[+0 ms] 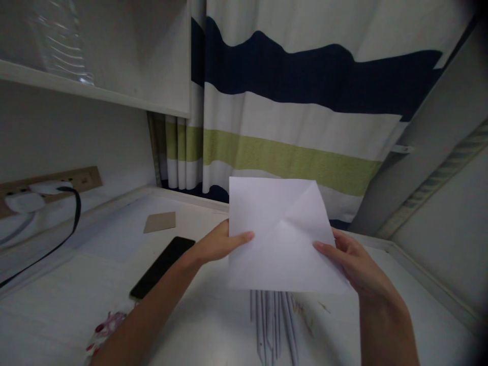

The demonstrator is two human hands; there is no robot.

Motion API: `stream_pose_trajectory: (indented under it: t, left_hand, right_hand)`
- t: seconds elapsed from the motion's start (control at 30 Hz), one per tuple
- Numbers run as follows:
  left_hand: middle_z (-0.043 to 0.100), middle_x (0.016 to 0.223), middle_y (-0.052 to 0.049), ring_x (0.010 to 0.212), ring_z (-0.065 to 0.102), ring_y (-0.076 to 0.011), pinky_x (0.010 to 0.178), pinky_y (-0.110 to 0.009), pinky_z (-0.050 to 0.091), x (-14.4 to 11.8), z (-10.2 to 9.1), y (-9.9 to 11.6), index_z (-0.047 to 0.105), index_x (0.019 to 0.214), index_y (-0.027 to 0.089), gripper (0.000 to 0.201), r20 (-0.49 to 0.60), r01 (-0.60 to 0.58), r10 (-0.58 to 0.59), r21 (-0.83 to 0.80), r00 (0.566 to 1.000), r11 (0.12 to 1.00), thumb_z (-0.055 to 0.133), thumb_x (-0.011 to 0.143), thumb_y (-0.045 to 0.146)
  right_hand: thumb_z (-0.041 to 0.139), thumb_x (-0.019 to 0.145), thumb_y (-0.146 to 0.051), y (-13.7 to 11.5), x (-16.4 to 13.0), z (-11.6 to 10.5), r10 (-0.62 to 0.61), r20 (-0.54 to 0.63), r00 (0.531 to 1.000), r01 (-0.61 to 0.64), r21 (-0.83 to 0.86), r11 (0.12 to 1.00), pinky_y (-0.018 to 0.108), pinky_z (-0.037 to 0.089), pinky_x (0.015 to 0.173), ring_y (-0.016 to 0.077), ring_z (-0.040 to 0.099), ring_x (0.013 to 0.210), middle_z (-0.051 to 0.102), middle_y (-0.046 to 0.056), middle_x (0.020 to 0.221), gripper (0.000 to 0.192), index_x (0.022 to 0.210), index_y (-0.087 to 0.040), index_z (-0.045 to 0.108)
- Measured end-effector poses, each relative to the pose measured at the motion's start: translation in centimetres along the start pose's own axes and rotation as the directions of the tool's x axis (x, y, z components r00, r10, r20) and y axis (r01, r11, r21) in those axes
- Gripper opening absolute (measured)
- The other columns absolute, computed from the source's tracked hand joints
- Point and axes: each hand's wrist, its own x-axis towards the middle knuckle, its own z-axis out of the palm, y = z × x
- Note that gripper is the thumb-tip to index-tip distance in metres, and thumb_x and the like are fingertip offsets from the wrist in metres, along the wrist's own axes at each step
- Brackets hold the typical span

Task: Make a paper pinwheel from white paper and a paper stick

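A white sheet of paper with diagonal creases crossing near its middle is held up above the desk. My left hand grips its left edge, thumb on the near face and the other fingers hidden behind. At the right edge, my right hand pinches the paper the same way, its thumb lying on the front. Below the sheet lie several narrow folded paper strips side by side on the desk, their far ends covered by the paper.
On the white desk a black phone lies left of my left forearm, with a brown card beyond it. A small red-and-white item is partly behind that forearm. Plugs and a black cable hang at the left wall. A striped curtain hangs behind.
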Motion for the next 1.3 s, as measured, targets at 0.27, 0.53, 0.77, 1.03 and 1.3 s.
stream_pose_trajectory:
  t: [0.27, 0.53, 0.77, 1.03, 1.3]
  left_hand:
    - [0.065, 0.094, -0.005, 0.085, 0.059, -0.0200, 0.071, -0.029, 0.048, -0.5, -2.4, 0.6, 0.059, 0.103, 0.016, 0.030, 0.146, 0.013, -0.021, 0.053, 0.989, 0.999, 0.057, 0.076, 0.030]
    - [0.066, 0.087, -0.005, 0.077, 0.060, -0.0191, 0.065, -0.027, 0.048, -1.5, -3.5, 1.1, 0.063, 0.096, 0.017, 0.026, 0.198, -0.018, -0.020, 0.190, 0.980, 0.982, 0.060, 0.073, 0.028]
    - [0.067, 0.093, -0.005, 0.083, 0.060, -0.0174, 0.072, -0.025, 0.045, -0.6, -4.5, 1.2, 0.067, 0.099, 0.022, 0.026, 0.421, -0.256, 0.163, 0.176, 0.892, 0.950, 0.052, 0.078, 0.016]
    - [0.063, 0.085, -0.007, 0.075, 0.059, -0.0160, 0.061, -0.022, 0.045, -0.4, -4.7, 0.9, 0.068, 0.074, 0.014, 0.029, 0.389, -0.296, 0.196, 0.215, 0.900, 0.931, 0.040, 0.076, 0.008]
    - [0.058, 0.075, -0.002, 0.073, 0.054, -0.0141, 0.068, -0.023, 0.041, -0.9, -3.5, 1.8, 0.062, 0.071, 0.014, 0.028, 0.375, -0.323, 0.180, 0.363, 0.909, 0.874, 0.038, 0.070, 0.000]
  right_hand:
    - [0.065, 0.072, -0.030, 1.2, 0.6, -0.7, -0.025, 0.078, 0.997, 0.023, 0.022, 0.999, 0.028, 0.049, 0.053, 0.0190, 0.063, 0.062, 0.068, 0.002, 0.076, 0.042, 0.112, -0.023, 0.054]
    - [0.068, 0.069, -0.030, 1.9, 1.2, 0.1, -0.106, 0.059, 0.993, 0.100, 0.102, 0.990, 0.025, 0.049, 0.052, 0.0161, 0.061, 0.058, 0.068, 0.000, 0.073, 0.029, 0.097, -0.026, 0.063]
    - [0.076, 0.055, -0.034, 2.9, 1.7, -0.6, -0.144, 0.076, 0.987, 0.134, 0.129, 0.983, 0.023, 0.046, 0.042, 0.0159, 0.060, 0.051, 0.068, 0.002, 0.063, 0.016, 0.066, -0.023, 0.072]
    - [0.063, 0.071, -0.028, 2.8, 1.5, -1.7, -0.157, 0.280, 0.947, 0.180, -0.056, 0.982, 0.023, 0.046, 0.049, 0.0160, 0.061, 0.063, 0.067, 0.002, 0.078, 0.010, 0.069, -0.025, 0.072]
    - [0.048, 0.085, -0.026, 0.1, -0.3, -1.8, -0.121, 0.467, 0.876, 0.315, -0.364, 0.877, 0.043, 0.026, 0.099, 0.0251, 0.035, 0.122, 0.044, 0.007, 0.132, 0.029, 0.112, -0.027, 0.059]
